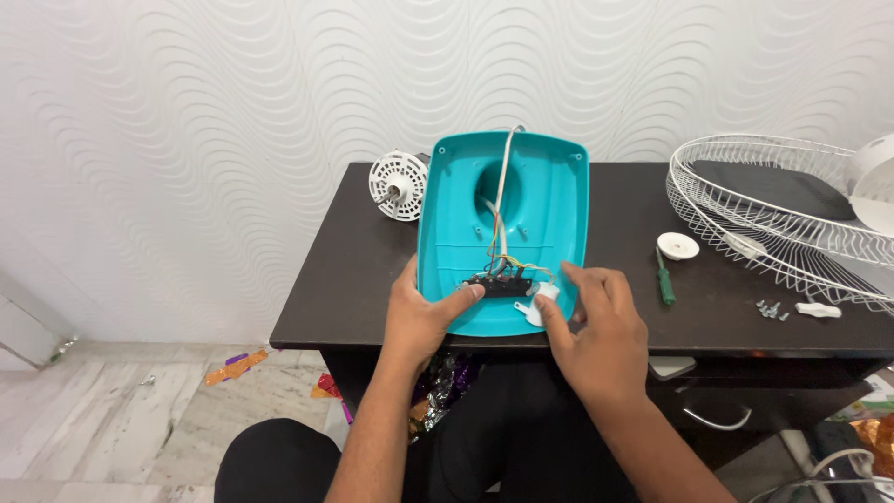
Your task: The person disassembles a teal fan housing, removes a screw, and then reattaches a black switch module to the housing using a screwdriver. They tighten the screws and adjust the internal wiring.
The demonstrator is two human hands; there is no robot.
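Left hand (424, 317) clamps teal fan base (549, 200); right hand (596, 326) pinches white part (543, 296). Tugging risks snapping wires (503, 251).

both forearms are bare with no sleeves, the left hand (424, 317) and right hand (596, 326) wear no gloves or rings, and black trousers (279, 461) show at six o'clock.
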